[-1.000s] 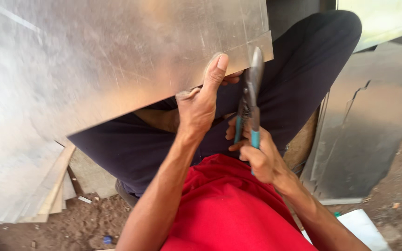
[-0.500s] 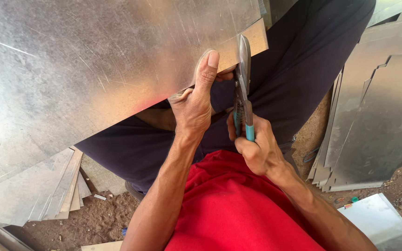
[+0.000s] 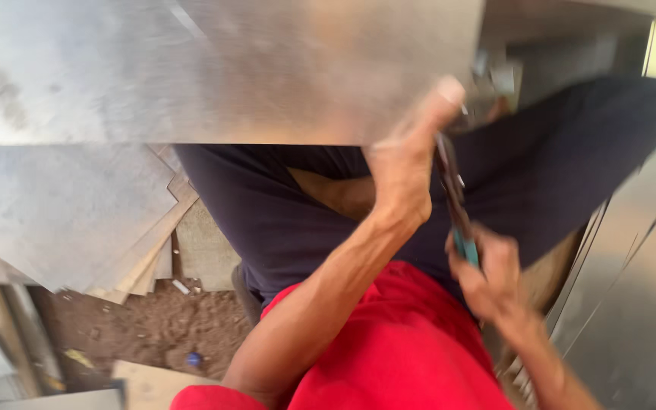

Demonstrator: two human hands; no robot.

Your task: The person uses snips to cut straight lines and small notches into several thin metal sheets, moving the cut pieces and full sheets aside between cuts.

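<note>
Since 0.5 seconds back, the metal sheet [image 3: 214,68] has swung flatter across my lap, its near edge now running level, and my view has drifted left. It lies over my knees, dull grey and wide. My left hand [image 3: 404,163] is clamped on its near right corner, thumb up the edge, to steady it. My right hand [image 3: 491,273] is closed round the teal handles of the tin snips [image 3: 453,193], blades aimed at that corner; blur hides whether they bite, though probably they do. More cut sheets [image 3: 77,220] are stacked on the dirt at my left, others [image 3: 632,304] lean at my right. No containers show.
</note>
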